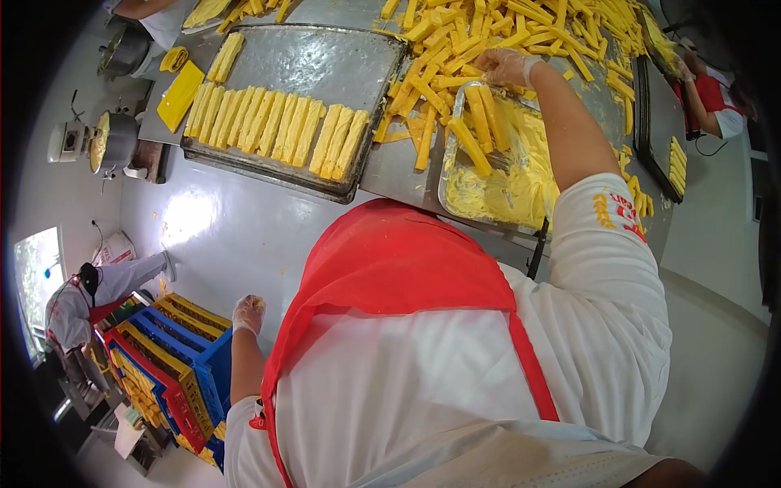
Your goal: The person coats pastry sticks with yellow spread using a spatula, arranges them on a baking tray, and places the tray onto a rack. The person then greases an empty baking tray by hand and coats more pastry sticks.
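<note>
My right hand (pixel 508 67), in a clear glove, reaches over a heap of yellow cake sticks (pixel 537 28), its fingers bent around sticks at the heap's near edge. Just below that hand lies a metal tray (pixel 444 183) smeared with pale yellow cream (pixel 525 175); several sticks lie in its left part. My left hand (pixel 249 313), also gloved, hangs low at my side with curled fingers, and I see nothing in it. To the left, a dark baking tray (pixel 325 61) bears a row of cream-coated sticks (pixel 268 122) and a short group above.
Stacked plastic crates (pixel 207 358) stand on the floor near my left hand. A mixer bowl (pixel 118 142) and a yellow sheet (pixel 181 96) are at the far left. Another dark tray (pixel 643 122) lies at right. Co-workers stand at the left, upper left and right.
</note>
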`<act>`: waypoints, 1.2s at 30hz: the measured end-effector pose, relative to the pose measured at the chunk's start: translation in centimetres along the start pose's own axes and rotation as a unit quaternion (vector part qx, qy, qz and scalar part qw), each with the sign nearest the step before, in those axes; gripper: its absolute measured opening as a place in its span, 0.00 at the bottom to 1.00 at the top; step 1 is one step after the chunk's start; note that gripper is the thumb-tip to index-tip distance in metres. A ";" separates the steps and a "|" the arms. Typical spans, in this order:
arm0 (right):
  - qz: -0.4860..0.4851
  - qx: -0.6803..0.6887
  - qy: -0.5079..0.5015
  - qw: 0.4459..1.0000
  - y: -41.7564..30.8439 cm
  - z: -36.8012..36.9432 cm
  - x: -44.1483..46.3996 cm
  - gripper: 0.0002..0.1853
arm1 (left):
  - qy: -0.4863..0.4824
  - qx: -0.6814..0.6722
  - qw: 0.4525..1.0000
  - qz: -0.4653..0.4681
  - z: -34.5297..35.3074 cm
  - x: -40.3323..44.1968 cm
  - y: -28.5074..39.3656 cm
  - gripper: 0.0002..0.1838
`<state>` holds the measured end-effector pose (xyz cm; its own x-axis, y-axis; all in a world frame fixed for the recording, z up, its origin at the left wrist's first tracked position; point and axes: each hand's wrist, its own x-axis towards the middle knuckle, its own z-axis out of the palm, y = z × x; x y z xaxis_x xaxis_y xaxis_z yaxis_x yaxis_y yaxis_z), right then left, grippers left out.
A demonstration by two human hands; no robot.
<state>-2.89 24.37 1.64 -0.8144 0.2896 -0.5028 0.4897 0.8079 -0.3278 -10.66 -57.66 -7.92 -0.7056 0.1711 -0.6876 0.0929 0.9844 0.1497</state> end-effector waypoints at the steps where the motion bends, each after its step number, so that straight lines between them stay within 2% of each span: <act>1: -0.006 -0.001 -0.002 1.000 0.3 0.0 0.2 0.24 | -0.012 0.022 1.000 -0.015 -0.3 -0.6 0.7 0.11; 3: -0.014 -0.002 -0.006 1.000 0.2 0.1 0.5 0.24 | 0.009 0.013 1.000 -0.013 0.0 -1.1 0.4 0.11; 5: 0.067 -0.208 -0.033 0.975 -0.4 0.2 0.3 0.23 | 0.030 0.006 0.999 -0.011 0.2 -1.5 0.1 0.12; 6: 0.067 -0.208 -0.033 0.975 -0.9 0.2 -0.6 0.23 | 0.032 0.026 0.999 -0.003 0.3 -1.6 0.3 0.12; 8: 0.115 -0.220 0.083 0.965 -1.9 -0.2 -2.4 0.24 | 0.036 0.042 0.998 0.004 0.6 -1.5 0.8 0.12; 9: 0.115 -0.221 0.083 0.965 -1.2 -0.7 -2.2 0.24 | 0.023 0.053 0.998 0.004 1.0 -1.5 0.6 0.12; 11: 0.267 -0.170 0.143 0.938 1.9 -1.8 -1.4 0.29 | 0.010 0.067 0.998 0.003 1.5 -1.2 0.0 0.12; 12: 0.267 -0.169 0.142 0.938 3.4 -1.4 -1.0 0.29 | 0.006 0.042 0.999 -0.001 1.8 -1.1 -0.3 0.12; 14: 0.262 -0.207 0.342 0.879 5.8 0.2 -0.2 0.25 | 0.000 0.016 1.000 -0.008 1.7 -1.5 0.0 0.12; 15: 0.261 -0.208 0.340 0.879 5.0 0.0 -0.5 0.25 | -0.013 0.017 1.000 -0.021 1.4 -1.8 0.7 0.11; 17: 0.026 -0.210 0.372 0.904 1.1 -1.1 -1.0 0.22 | -0.027 0.015 0.999 -0.037 1.7 -1.4 0.8 0.11; 19: -0.209 -0.187 0.292 0.914 -2.6 -1.4 0.0 0.22 | -0.049 -0.047 0.998 -0.003 3.3 0.9 -1.9 0.10; 20: -0.277 -0.175 0.232 0.916 -5.2 -1.3 0.2 0.22 | -0.044 0.041 0.998 0.006 2.5 0.3 0.1 0.10; 21: -0.342 -0.162 0.171 0.910 -8.0 -0.8 0.2 0.22 | -0.044 0.040 0.998 0.006 2.7 0.9 0.0 0.10; 23: -0.374 -0.187 0.099 0.903 -12.5 1.2 -0.3 0.21 | -0.027 0.018 0.999 0.038 3.5 2.7 -1.5 0.10; 24: -0.375 -0.187 0.098 0.903 -13.9 1.8 -0.3 0.21 | -0.027 0.018 0.999 0.037 3.3 2.5 -1.1 0.10; 26: -0.285 -0.337 0.028 0.897 -15.9 2.7 -0.1 0.20 | 0.024 -0.049 0.997 0.046 2.6 1.3 0.3 0.10; 27: -0.288 -0.339 0.026 0.895 -15.6 2.7 0.2 0.20 | 0.023 -0.052 0.997 0.043 2.4 0.7 0.7 0.10; 29: -0.293 -0.333 0.073 0.893 -13.2 2.0 1.1 0.22 | 0.041 -0.057 0.997 0.020 2.4 -0.4 1.1 0.10; 31: -0.205 -0.372 0.100 0.900 -10.7 0.8 2.6 0.24 | 0.014 -0.016 1.000 0.001 2.9 -1.2 1.2 0.11; 33: -0.100 -0.344 0.248 0.900 -4.3 0.3 5.2 0.24 | -0.013 0.029 0.999 -0.014 3.3 -1.9 0.9 0.11; 36: 0.022 -0.347 0.259 0.901 -0.1 -2.8 1.7 0.21 | -0.017 0.057 0.998 -0.019 3.9 -3.1 0.6 0.12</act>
<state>-5.22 26.22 3.05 -0.9228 0.3853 -0.0039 0.3592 0.8637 0.3537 -5.71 -57.39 -8.50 -0.6862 0.1327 -0.7152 0.1466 0.9883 0.0427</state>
